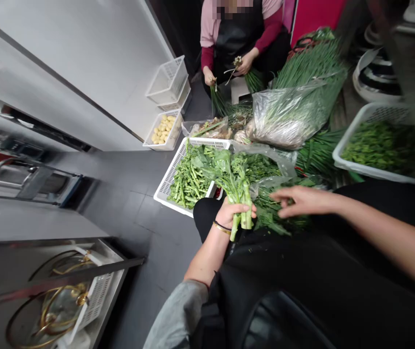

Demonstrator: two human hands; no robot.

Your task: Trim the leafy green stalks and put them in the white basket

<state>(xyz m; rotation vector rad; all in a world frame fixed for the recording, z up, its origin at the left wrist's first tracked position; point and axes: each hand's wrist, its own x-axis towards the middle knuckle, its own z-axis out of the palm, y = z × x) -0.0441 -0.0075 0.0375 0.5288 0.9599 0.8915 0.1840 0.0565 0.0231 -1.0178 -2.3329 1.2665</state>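
My left hand (231,213) is closed around several thick green stems of a leafy vegetable (241,186), their cut ends pointing toward me and the leaves away. To the right, my right hand (296,201) hovers with its fingers apart and nothing visible in them, above loose green leaves (272,213). Just beyond my left hand sits a white slotted basket (167,186) holding cut green stems (187,182). A clear plastic bag (283,162) with more leafy greens lies beside that basket.
Across from me a person (241,34) handles thin green stalks. A big bag of green stalks (298,92) lies between us. At right stands a white basket of greens (348,150); at far left, a crate of pale yellow vegetables (163,128). A metal rack (109,266) borders the floor.
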